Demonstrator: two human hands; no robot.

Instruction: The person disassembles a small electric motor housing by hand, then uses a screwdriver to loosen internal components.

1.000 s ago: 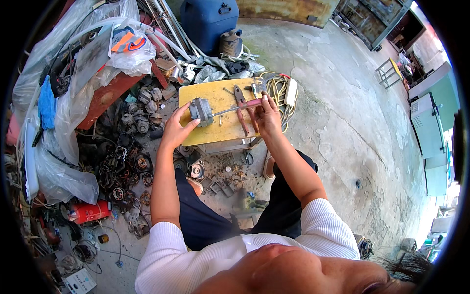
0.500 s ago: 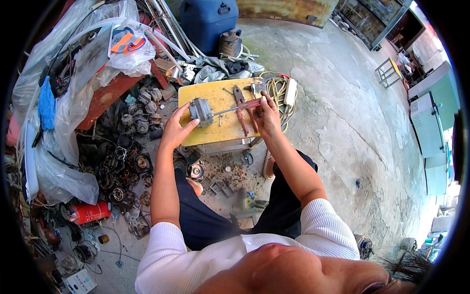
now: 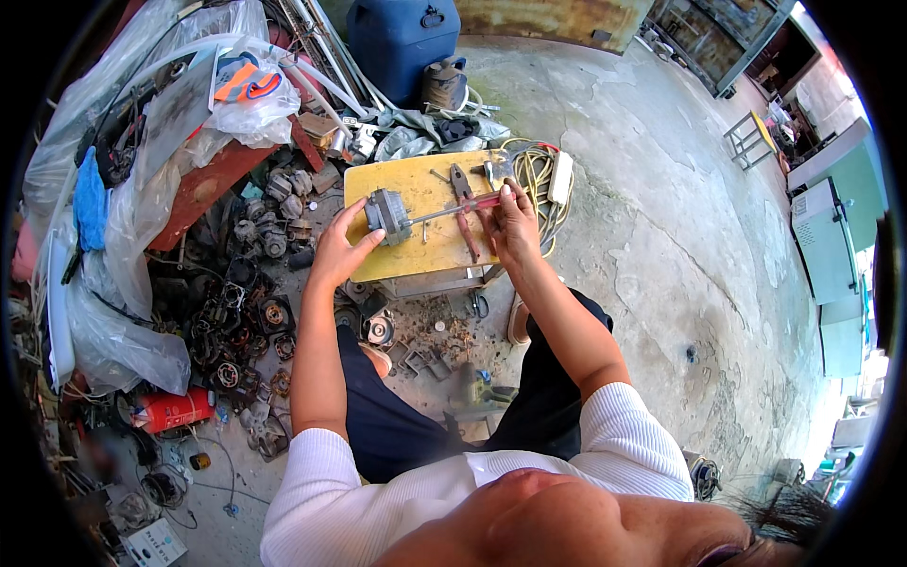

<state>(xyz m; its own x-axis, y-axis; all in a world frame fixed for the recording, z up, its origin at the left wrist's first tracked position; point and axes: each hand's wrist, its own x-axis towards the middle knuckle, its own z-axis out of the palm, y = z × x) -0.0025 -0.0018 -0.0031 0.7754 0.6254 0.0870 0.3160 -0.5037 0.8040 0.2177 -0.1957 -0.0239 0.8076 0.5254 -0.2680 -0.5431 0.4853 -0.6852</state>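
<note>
A small grey metal motor (image 3: 388, 215) stands at the left part of a yellow-topped table (image 3: 383, 176). My left hand (image 3: 342, 248) is closed around its left and near sides, thumb on the near edge. In my right hand (image 3: 516, 227) is a screwdriver (image 3: 484, 200) with a reddish handle, gripped near the handle's end. Its shank points left, and the tip meets the motor's right side; the exact contact point is too small to make out. Long-handled red pliers (image 3: 467, 225) lie on the table beneath the screwdriver. A small bolt-like piece (image 3: 425, 232) rests close to the motor.
Coiled cable (image 3: 529, 170) and a white power strip (image 3: 560, 178) lie at the table's right edge. Motor parts (image 3: 231, 326) are heaped on the floor at left, below plastic sheeting (image 3: 132, 236). A blue jerrycan (image 3: 402, 47) stands beyond. Debris (image 3: 444, 345) lies between my feet.
My right hand has turned slightly on the screwdriver's handle, its fingers shifting a little. The motor and my left hand stay where they were.
</note>
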